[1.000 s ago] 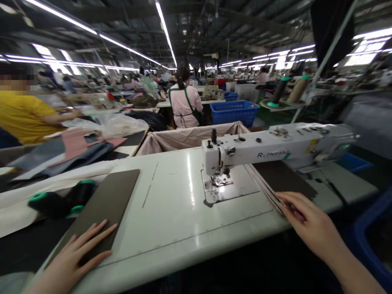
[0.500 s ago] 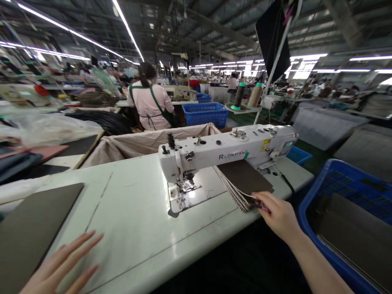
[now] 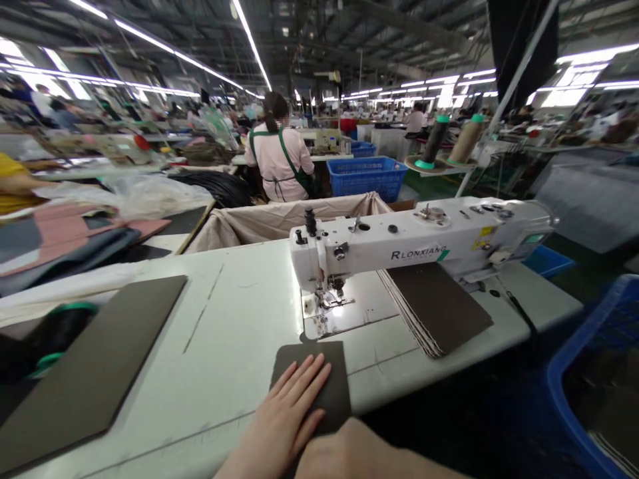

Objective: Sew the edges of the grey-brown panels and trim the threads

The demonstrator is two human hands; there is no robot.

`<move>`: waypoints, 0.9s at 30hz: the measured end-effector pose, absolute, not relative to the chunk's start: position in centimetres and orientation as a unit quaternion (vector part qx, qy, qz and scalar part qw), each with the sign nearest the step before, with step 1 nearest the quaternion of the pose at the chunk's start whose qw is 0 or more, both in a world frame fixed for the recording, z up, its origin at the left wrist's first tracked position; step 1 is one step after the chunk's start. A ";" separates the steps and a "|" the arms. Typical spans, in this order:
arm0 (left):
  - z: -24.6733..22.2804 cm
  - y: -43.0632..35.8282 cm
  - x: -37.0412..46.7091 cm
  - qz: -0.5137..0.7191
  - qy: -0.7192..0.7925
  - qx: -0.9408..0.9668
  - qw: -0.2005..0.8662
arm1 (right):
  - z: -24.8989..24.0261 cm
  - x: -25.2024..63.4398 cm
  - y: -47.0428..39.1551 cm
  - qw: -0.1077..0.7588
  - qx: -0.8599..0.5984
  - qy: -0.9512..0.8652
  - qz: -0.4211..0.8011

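Evidently, the dark panel point(image 3: 338, 387) is lying flat on the bench point(image 3: 234, 352), just in front of the sewing machine point(image 3: 419, 243). The left grip point(image 3: 282, 416) is resting on it, outstretched and palm down; the right grip point(image 3: 352, 452) is sitting bent near its close end, and I cannot tell whether it is gripping anything. The panel is looking light and fairly stiff, probably sliding easily; its bare right edge is offering a good hold.

The left hand point(image 3: 284, 416) lies flat on a dark grey-brown, straight-sided panel point(image 3: 340, 389) near a long white sewing machine point(image 3: 414, 239); the right hand point(image 3: 349, 454) curls alongside.
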State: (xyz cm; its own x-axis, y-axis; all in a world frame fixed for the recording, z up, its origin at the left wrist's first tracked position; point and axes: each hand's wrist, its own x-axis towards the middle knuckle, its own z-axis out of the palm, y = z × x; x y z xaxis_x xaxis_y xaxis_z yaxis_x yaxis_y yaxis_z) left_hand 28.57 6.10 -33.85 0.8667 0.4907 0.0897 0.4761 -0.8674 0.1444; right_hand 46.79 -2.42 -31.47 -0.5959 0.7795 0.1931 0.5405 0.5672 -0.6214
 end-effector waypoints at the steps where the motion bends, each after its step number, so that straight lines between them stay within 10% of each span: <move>1: -34.3 6.2 27.2 0.062 0.275 0.959 0.041 | -31.2 47.6 -1.2 0.231 -0.405 -0.845 0.261; 11: -33.5 11.8 25.0 0.054 0.346 0.936 0.022 | -31.3 51.3 10.4 0.113 -0.580 -0.799 0.114; 27: -32.8 14.8 30.1 0.098 0.308 0.942 0.087 | -33.1 53.2 9.4 0.174 -0.575 -0.787 0.139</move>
